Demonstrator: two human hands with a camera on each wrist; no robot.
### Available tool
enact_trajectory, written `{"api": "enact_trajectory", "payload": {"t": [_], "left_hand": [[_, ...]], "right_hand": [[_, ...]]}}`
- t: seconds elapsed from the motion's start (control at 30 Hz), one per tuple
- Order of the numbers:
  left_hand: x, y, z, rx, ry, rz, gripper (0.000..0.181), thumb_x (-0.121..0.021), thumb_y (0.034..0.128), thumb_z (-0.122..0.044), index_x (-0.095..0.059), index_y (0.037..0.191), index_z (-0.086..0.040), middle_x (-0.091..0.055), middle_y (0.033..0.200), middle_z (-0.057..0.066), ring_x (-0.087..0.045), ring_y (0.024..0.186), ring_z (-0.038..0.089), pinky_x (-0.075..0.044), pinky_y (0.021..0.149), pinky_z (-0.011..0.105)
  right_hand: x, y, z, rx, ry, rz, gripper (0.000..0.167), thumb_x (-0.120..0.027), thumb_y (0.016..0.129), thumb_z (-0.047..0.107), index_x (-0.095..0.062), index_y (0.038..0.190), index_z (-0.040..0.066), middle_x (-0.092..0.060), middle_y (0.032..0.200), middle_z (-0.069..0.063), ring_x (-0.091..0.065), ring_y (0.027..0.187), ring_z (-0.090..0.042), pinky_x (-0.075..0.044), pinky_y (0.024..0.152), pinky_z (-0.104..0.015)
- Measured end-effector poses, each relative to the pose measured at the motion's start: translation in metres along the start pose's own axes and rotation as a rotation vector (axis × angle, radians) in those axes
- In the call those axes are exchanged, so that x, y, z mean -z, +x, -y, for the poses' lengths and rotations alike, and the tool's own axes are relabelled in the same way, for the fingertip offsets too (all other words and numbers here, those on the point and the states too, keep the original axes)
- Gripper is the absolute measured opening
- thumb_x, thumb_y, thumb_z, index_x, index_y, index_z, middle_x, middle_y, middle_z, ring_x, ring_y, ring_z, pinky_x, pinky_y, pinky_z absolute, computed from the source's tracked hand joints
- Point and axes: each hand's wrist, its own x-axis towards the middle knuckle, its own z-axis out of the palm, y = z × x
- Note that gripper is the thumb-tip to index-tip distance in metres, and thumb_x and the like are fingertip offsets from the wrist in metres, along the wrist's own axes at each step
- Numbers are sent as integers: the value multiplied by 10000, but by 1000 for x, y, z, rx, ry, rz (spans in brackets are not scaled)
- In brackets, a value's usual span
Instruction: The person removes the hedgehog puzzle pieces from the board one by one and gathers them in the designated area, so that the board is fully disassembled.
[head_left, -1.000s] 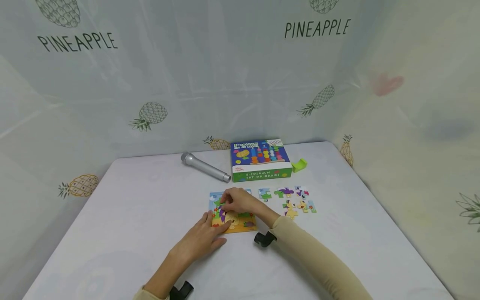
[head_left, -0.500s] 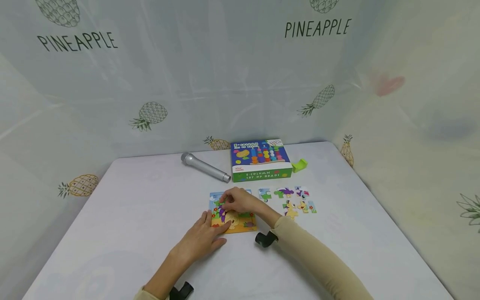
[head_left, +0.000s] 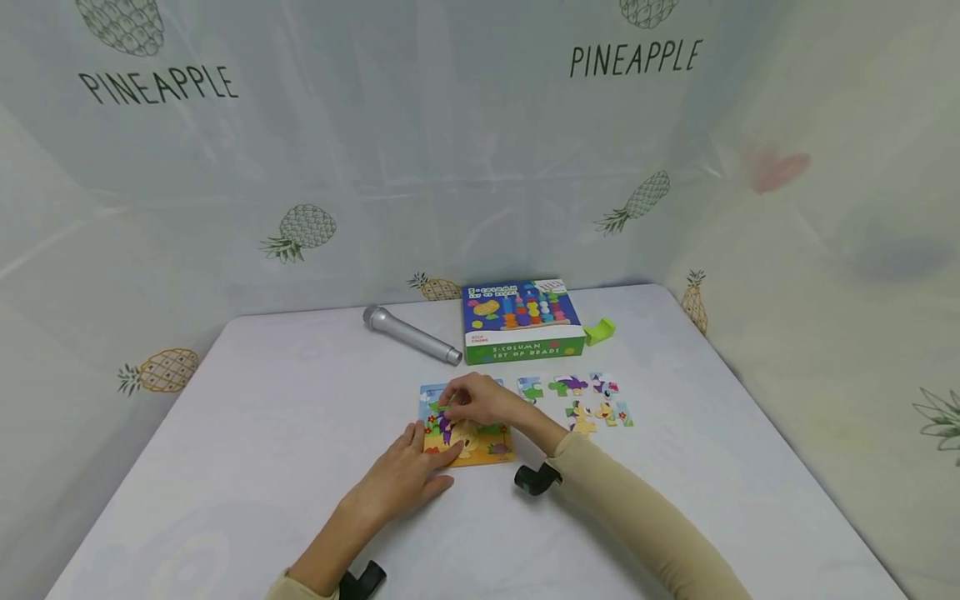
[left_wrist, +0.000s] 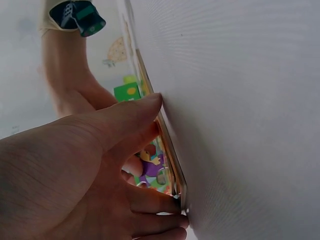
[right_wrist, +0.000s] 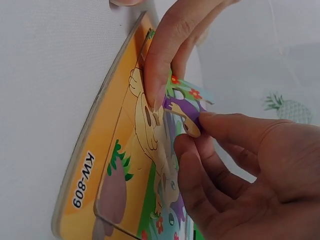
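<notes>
A flat jigsaw board (head_left: 491, 457) with a cartoon picture and an orange lower border lies on the table. My left hand (head_left: 401, 479) rests at its lower left corner, with the index finger extended over the picture and the thumb on the near side. In the right wrist view that index fingertip (right_wrist: 159, 92) presses on the picture beside a purple and yellow puzzle piece (right_wrist: 186, 114). My right hand (head_left: 480, 400) pinches this piece between thumb and fingers above the board's upper left part. The piece looks tilted against the board; its far edge is partly hidden.
Several loose puzzle pieces (head_left: 581, 421) lie right of the board. Behind them stand a blue and green bead-set box (head_left: 521, 321) and a lime-green object (head_left: 599, 332). A silver microphone (head_left: 411, 333) lies left of the box. A patterned curtain (head_left: 480, 167) hangs behind the table.
The right forearm and its wrist camera have shifted slightly to the right. Both hands otherwise stay in nearly the same place on the board.
</notes>
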Motion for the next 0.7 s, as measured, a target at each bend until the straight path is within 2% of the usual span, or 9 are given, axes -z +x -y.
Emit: {"api": "enact_trajectory", "payload": {"t": [0.13,0.33,0.47,0.6,0.7], "left_hand": [[0,-1,-1,8,-2,2,461,-654,930,-386,-599,1362,-235,-430,1377,442,-461,1267,585,-443,1039,582],[0,-2,-1,14,-5,10,471,-644,935,-392,-581,1379,-246,-427,1388,432,-453,1276,582,-448,1028,593],[-2,-2,-2,24,-7,10,472,-639,937,-402,-578,1382,-254,-421,1400,425,-442,1291,577,-448,1024,603],[-3,0,-2,25,5,2,471,-640,936,-405,-580,1379,-259,-422,1396,427,-446,1288,576,-454,1017,603],[-3,0,-2,23,15,-1,469,-639,936,-404,-581,1379,-260,-421,1398,425,-440,1291,578,-453,1018,604]], "right_hand": [[-1,1,-1,-20,70,-2,167,-662,933,131,-712,1076,61,-688,828,-65,-553,651,-153,-442,547,-191],[-4,5,-7,-78,128,-26,188,-673,932,170,-732,1081,70,-678,811,-37,-564,644,-130,-473,568,-194],[-3,5,-9,-88,177,-83,198,-662,940,161,-722,1092,51,-692,825,-75,-592,647,-123,-502,583,-204],[3,3,-10,-72,154,-158,213,-649,949,171,-710,1116,53,-701,851,-82,-603,680,-136,-482,593,-207],[10,-1,-11,-64,116,-165,228,-645,953,189,-707,1134,64,-704,885,-70,-612,724,-154,-504,627,-234]]}}
